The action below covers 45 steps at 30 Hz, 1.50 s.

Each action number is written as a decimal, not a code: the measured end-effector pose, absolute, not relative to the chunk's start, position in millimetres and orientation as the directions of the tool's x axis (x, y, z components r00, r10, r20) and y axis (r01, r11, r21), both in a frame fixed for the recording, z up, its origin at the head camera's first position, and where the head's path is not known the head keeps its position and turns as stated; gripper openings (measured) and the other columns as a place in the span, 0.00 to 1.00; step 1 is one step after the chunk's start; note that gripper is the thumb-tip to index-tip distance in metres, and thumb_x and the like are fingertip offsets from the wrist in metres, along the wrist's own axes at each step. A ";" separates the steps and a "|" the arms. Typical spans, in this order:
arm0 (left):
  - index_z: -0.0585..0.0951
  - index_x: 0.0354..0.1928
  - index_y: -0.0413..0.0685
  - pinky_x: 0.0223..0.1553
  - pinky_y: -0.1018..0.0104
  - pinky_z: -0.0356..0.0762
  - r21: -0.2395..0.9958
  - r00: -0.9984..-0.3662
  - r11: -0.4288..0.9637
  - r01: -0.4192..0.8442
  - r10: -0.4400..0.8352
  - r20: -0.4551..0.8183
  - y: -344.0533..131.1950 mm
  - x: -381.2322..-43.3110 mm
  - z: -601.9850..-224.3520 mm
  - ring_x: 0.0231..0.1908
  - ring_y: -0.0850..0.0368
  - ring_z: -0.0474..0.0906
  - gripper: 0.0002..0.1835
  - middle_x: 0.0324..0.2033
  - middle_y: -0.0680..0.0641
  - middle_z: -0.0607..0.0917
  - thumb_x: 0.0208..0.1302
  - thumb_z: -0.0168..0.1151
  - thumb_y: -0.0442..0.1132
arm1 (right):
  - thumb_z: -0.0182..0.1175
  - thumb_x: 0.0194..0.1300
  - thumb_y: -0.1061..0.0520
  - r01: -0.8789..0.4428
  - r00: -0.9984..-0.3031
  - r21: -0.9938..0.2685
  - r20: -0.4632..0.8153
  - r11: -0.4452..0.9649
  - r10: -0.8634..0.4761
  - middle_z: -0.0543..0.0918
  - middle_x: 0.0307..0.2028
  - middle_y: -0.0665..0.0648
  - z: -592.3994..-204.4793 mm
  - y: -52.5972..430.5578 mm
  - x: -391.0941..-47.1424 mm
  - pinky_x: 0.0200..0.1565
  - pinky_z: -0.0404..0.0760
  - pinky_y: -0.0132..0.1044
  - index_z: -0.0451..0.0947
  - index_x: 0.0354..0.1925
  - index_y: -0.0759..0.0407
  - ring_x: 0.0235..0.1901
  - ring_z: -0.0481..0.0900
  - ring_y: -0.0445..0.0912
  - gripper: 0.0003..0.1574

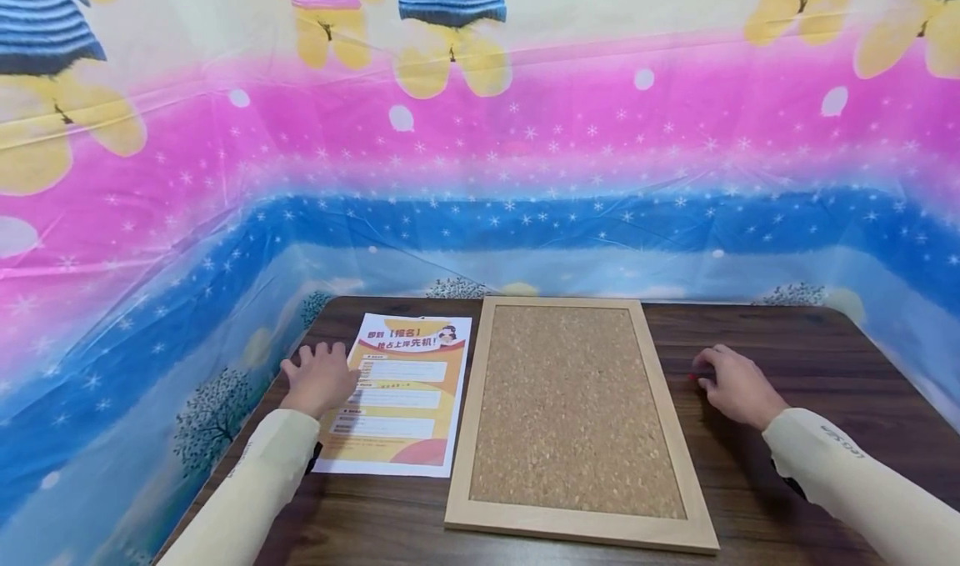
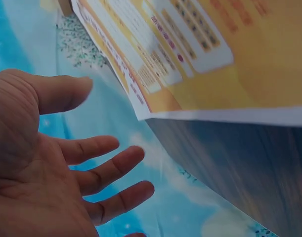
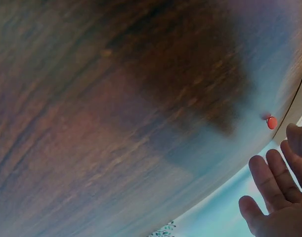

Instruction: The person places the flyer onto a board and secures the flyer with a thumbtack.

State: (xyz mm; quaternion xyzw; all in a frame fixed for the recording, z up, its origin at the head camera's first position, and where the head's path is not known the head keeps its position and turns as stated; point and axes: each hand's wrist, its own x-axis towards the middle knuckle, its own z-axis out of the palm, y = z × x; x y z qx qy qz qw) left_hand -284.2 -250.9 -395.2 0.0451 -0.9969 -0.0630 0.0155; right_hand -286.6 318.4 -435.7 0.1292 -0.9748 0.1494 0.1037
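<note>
A printed orange-and-white poster lies flat on the table. My left hand is at its left edge with the fingers spread; in the left wrist view the palm and fingers hold nothing. Right of the poster lies a wood-framed cork board, its cork bare. My right hand hovers beyond the board's right side, thumb and fingers apart. Close to those fingertips is a small red pushpin on the table, which the hand does not appear to touch.
The dark wood-grain table has rounded far corners. A patterned pink and blue cloth hangs close behind it and along both sides. The cork board's far end reaches near the table's back edge.
</note>
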 end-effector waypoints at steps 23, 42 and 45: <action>0.77 0.35 0.38 0.43 0.34 0.39 0.132 -0.975 0.977 -0.169 -0.146 -0.167 -267.7 -280.2 -403.1 0.42 0.30 0.60 0.15 0.29 0.39 0.76 0.50 0.60 0.43 | 0.54 0.52 0.70 -0.213 -0.975 -0.361 0.131 0.908 -0.177 0.72 0.29 0.56 -443.8 319.1 -302.9 0.28 0.67 0.42 0.71 0.31 0.60 0.28 0.69 0.49 0.08; 0.76 0.36 0.38 0.43 0.33 0.38 0.144 -0.973 0.977 -0.157 -0.129 -0.192 -270.1 -281.8 -406.4 0.37 0.34 0.64 0.15 0.28 0.41 0.75 0.48 0.62 0.40 | 0.56 0.50 0.70 -0.209 -0.974 -0.364 0.156 0.908 -0.162 0.74 0.26 0.55 -446.4 316.5 -308.3 0.29 0.68 0.43 0.73 0.28 0.60 0.27 0.70 0.48 0.08; 0.76 0.35 0.38 0.42 0.33 0.38 0.158 -0.972 0.976 -0.153 -0.120 -0.200 -271.5 -282.6 -405.5 0.35 0.35 0.66 0.14 0.26 0.42 0.75 0.49 0.62 0.41 | 0.56 0.50 0.70 -0.206 -0.975 -0.356 0.156 0.911 -0.159 0.74 0.26 0.55 -448.0 316.5 -308.4 0.29 0.68 0.43 0.73 0.28 0.60 0.27 0.70 0.48 0.08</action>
